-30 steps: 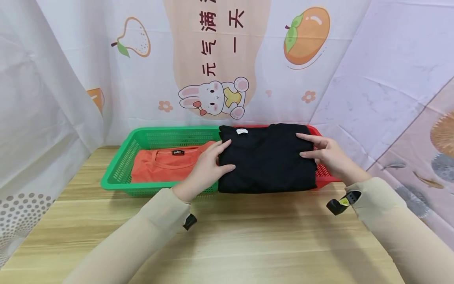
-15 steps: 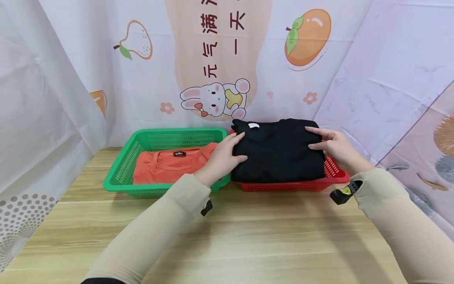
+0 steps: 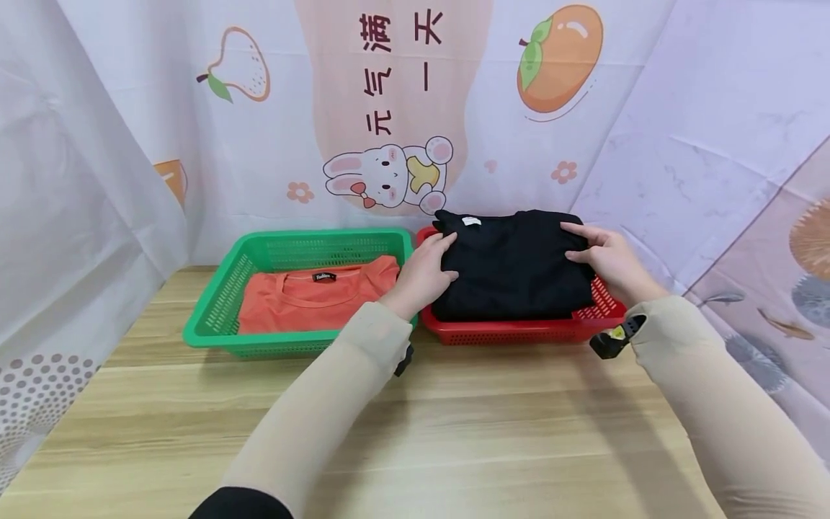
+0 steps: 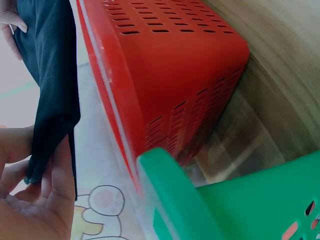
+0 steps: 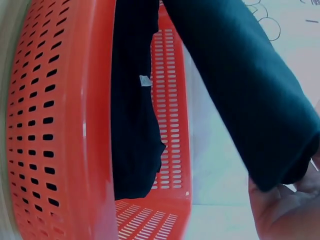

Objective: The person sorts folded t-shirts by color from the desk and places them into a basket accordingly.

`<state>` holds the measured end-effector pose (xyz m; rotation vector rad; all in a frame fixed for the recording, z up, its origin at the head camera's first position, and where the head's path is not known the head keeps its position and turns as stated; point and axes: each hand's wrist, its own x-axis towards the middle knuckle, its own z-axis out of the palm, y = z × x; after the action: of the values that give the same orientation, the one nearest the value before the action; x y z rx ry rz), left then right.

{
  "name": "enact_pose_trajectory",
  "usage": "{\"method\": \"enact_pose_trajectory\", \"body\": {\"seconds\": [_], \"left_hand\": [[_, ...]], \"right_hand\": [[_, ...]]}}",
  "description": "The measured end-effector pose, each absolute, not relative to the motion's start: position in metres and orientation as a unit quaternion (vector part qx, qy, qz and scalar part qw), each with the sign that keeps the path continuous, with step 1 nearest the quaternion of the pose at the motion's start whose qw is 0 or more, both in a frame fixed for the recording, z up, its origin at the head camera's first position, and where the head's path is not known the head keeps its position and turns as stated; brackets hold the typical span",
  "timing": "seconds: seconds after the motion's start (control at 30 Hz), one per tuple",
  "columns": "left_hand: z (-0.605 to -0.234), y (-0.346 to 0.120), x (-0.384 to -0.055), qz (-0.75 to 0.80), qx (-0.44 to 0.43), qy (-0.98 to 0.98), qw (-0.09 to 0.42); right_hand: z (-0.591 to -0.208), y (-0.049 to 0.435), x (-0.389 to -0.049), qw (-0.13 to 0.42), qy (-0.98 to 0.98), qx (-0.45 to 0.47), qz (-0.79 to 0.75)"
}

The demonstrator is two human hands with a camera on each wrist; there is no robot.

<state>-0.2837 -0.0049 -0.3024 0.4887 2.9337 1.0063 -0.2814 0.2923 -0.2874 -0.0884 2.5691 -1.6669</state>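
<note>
A folded black shirt with a small white label is held level over the red basket. My left hand grips its left end, thumb on top and fingers beneath, as the left wrist view shows. At the opposite end, my right hand pinches the folded edge. In the right wrist view the held shirt hangs above the rim, and another dark folded garment with a white tag lies inside the basket. From the head view the held shirt hides that garment.
Left of the red basket, almost against it, stands a green basket with a folded orange T-shirt inside. Both rest on a wooden table. A printed curtain hangs close behind them.
Both hands have carried the black shirt back and to the right, away from the green basket's edge. More of the red basket's front now shows below the shirt.
</note>
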Motion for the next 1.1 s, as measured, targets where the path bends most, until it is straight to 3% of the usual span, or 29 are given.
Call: {"method": "enact_pose_trajectory", "body": {"seconds": [1.1], "left_hand": [[-0.32, 0.004, -0.297, 0.316, 0.134, 0.939, 0.016]], "right_hand": [[-0.31, 0.286, -0.29, -0.036, 0.848, 0.008, -0.529]]}}
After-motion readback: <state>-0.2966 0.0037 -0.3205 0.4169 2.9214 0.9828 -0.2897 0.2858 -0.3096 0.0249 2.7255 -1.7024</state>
